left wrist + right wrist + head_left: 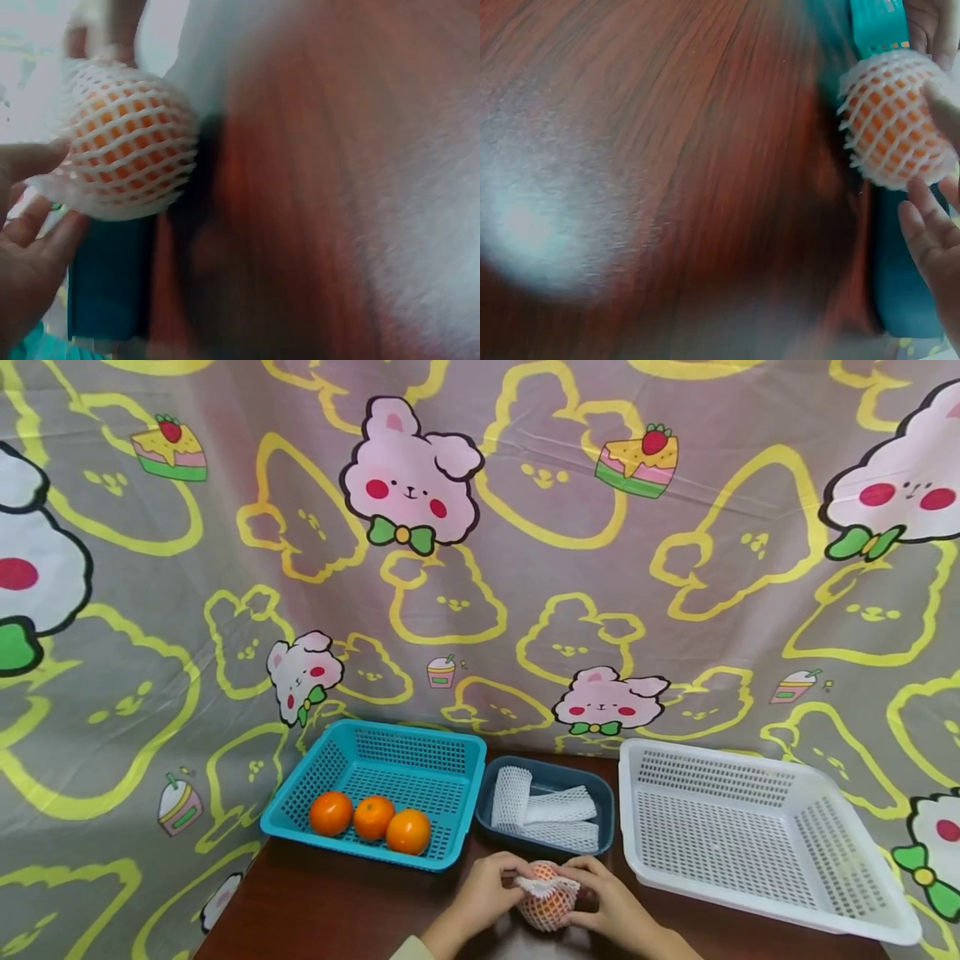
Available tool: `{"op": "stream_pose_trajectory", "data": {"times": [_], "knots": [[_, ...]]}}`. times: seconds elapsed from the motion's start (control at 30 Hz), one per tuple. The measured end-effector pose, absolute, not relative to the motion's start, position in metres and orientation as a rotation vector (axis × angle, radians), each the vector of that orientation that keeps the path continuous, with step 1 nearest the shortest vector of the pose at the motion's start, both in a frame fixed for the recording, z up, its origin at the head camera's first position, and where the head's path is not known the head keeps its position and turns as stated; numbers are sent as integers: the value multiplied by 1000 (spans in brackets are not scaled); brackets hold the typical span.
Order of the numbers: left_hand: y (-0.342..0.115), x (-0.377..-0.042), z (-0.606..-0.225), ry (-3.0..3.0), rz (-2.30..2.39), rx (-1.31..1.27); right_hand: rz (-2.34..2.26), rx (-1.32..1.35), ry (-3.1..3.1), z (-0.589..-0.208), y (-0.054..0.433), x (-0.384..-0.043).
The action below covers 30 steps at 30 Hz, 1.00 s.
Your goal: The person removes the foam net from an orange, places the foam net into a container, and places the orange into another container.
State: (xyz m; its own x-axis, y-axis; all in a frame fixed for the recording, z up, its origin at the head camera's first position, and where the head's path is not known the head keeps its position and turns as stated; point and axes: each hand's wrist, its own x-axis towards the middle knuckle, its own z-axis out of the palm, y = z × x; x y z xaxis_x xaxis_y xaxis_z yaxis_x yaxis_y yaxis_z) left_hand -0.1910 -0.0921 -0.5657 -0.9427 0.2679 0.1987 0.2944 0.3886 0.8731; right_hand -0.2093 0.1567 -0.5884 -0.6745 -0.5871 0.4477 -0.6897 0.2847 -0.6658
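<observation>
An orange [546, 906] wrapped in a white foam net [139, 161] is between my two hands, near the front of the table. My left hand [487, 889] pinches the net's gathered edge from the left. On the other side my right hand [611, 902] grips the wrapped fruit and the net, thumb and fingers around its right side. In the right wrist view the mesh [889, 124] covers the side of the orange that shows. Just behind the hands, a dark blue-grey tray [487, 839] holds several more white foam nets [558, 806].
At the left, a turquoise basket [450, 739] holds three bare oranges [372, 817]. A white perforated basket [720, 835] stands on the right. Beneath everything is a dark brown wooden table [337, 902], and a patterned curtain [525, 568] hangs behind.
</observation>
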Motion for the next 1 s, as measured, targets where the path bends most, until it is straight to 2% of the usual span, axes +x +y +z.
{"op": "stream_pose_trajectory", "data": {"times": [0.27, 0.5, 1.0], "knots": [[-93, -194, -565, -2671, -1905, -587, 1253, 1186, -2301, -589, 158, -210], [-85, -192, -564, -2801, -1611, -722, 1303, 1207, -2311, -584, 152, -204], [-75, -186, -566, -2475, -1485, -665, 1125, 1282, -1994, -589, 132, -210]]}}
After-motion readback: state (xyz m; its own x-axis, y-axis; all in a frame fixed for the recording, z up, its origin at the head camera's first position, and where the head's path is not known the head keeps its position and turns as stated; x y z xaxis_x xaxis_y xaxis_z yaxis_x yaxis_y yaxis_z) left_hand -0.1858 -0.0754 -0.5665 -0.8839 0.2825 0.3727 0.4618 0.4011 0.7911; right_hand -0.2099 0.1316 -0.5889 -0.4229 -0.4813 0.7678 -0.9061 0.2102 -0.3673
